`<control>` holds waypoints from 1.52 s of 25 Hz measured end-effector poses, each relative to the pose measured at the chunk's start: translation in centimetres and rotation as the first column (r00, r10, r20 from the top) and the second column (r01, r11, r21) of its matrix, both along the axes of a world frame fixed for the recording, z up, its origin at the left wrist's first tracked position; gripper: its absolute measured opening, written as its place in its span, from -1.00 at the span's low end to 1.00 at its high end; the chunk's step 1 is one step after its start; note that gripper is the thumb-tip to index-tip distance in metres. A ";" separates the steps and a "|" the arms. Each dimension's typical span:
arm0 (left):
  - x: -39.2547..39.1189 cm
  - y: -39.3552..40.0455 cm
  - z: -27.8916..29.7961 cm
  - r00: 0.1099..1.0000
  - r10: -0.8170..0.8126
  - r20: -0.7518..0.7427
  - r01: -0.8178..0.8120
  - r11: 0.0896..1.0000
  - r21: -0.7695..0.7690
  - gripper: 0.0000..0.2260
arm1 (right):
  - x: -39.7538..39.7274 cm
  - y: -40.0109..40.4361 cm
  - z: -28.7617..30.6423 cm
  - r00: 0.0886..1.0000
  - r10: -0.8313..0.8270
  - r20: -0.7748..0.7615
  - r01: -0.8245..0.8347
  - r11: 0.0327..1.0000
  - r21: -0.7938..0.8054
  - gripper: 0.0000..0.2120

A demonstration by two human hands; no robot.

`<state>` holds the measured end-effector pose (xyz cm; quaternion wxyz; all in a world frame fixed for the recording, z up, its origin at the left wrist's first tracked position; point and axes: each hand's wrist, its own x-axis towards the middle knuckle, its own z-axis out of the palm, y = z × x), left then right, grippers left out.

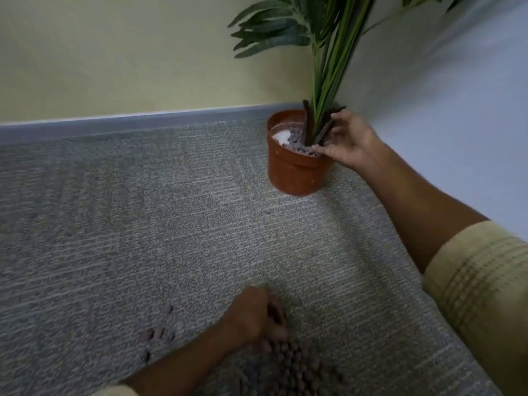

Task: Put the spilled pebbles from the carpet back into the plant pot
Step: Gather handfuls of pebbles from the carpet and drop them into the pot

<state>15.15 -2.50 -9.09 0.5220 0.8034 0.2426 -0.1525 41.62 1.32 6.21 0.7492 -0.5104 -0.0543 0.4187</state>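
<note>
A terracotta plant pot (294, 172) stands on the grey carpet (143, 224) in the room's corner, with green stems rising from it. Brown pebbles (297, 142) and a white patch lie inside it. My right hand (347, 141) hovers over the pot's right rim, fingers spread and pointing down at the pebbles inside. A heap of spilled pebbles (297, 364) lies on the carpet at the bottom of the view. My left hand (258, 317) rests on the heap's top edge with its fingers curled over pebbles. A few stray pebbles (155, 334) lie to the left.
A yellow wall with a grey skirting board (137, 121) runs behind the carpet. A pale wall (457, 110) closes the right side. The plant's leaves (274, 32) spread above the pot.
</note>
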 end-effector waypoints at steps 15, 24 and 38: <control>-1.0 0.9 2.0 0.760 0.598 -0.255 -0.479 0.250 -0.842 -0.83 | -13.2 -18.2 -13.3 0.122 0.964 0.238 -0.203 0.259 -0.944 -0.29; 3.3 2.5 4.4 0.676 0.715 -0.178 -0.421 0.176 -0.890 -0.77 | -15.9 -18.4 -14.6 -0.009 0.893 0.449 -0.143 0.444 -0.885 -0.49; 19.4 12.4 16.0 0.503 0.861 0.077 -0.536 0.380 -0.754 -0.67 | -15.2 -18.3 -16.4 0.083 0.860 0.504 -0.112 0.511 -0.852 -0.82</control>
